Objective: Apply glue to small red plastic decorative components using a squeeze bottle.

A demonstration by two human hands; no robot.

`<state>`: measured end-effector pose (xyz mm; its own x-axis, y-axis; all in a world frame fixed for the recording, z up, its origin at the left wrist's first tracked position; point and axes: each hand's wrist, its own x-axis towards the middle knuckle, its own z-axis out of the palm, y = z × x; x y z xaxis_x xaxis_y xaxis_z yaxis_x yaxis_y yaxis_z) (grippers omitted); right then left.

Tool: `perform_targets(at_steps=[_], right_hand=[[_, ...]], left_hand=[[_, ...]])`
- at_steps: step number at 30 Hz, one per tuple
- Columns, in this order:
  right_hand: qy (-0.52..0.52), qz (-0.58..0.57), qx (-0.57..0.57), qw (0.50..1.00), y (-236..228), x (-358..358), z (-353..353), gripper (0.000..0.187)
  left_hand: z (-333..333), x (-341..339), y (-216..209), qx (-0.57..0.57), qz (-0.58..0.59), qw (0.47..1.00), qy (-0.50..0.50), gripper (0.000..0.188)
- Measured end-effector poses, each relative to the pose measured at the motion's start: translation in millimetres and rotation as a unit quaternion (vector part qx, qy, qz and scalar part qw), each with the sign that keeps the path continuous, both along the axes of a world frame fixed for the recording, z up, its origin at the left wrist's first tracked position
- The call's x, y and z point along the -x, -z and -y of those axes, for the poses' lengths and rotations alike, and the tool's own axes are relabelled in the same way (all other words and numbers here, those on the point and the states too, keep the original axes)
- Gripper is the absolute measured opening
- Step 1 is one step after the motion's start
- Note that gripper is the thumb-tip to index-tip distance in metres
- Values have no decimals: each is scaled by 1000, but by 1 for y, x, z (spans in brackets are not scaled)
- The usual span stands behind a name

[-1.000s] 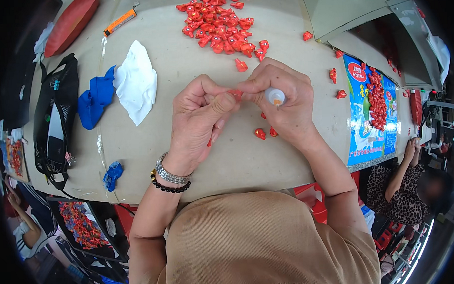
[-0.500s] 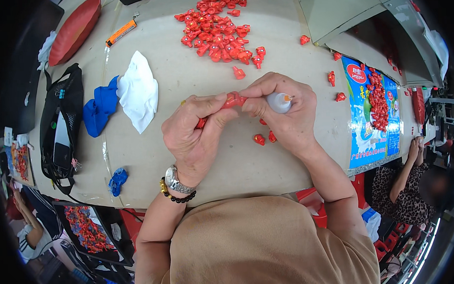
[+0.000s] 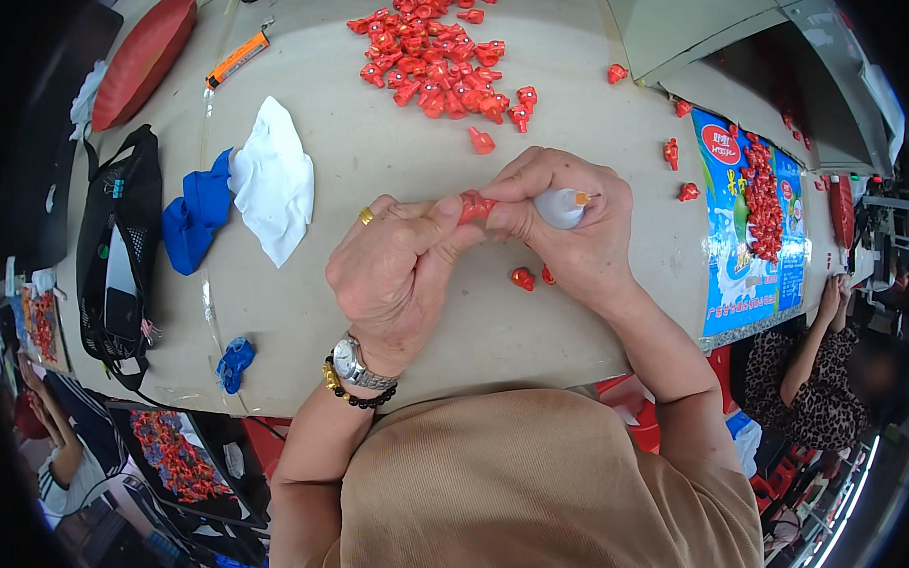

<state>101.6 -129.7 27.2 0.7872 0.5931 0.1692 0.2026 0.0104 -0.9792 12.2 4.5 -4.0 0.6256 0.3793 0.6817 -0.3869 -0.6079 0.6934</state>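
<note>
Between the fingertips of both hands is a small red plastic part (image 3: 476,206), partly covered by the fingers. My left hand (image 3: 399,261) pinches its left side, and my right hand (image 3: 562,215) pinches its right side. A white squeeze bottle (image 3: 560,209) with an orange tip also sits in my right hand, tucked against the palm. Close below the right hand lies a loose red piece (image 3: 522,279), with another beside it partly hidden. Beyond the hands, one single piece (image 3: 482,141) lies in front of a heap of similar red pieces (image 3: 437,59).
Left on the table are a white cloth (image 3: 274,185), blue cloth (image 3: 198,218), black bag (image 3: 123,245), orange tube (image 3: 237,60) and red tray (image 3: 146,59). A blue printed sheet (image 3: 730,284) bearing red pieces and a metal cabinet (image 3: 706,25) stand right. Other people sit at both sides.
My left hand has turned slightly, so a ring now shows and the red piece seen earlier in its palm does not. Both hands still pinch the red part at about the same place.
</note>
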Motion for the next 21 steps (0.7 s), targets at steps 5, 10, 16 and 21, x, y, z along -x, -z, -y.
perform_targets(at_steps=[5, 10, 16, 21], right_hand=[[30, -67, 19, 997, -14, 1, 1, 5], [106, -28, 41, 993, -25, -22, 12, 5], [220, 187, 297, 910, -33, -60, 64, 8], [278, 127, 376, 875, -22, -64, 101, 8]], left_hand=[[2, -1, -5, 36, -25, 999, 8, 23], [-4, 2, -14, 366, -174, 913, 42, 38], [-17, 1, -13, 711, -104, 646, 259, 29], [-13, 3, -18, 706, -162, 625, 293, 28]])
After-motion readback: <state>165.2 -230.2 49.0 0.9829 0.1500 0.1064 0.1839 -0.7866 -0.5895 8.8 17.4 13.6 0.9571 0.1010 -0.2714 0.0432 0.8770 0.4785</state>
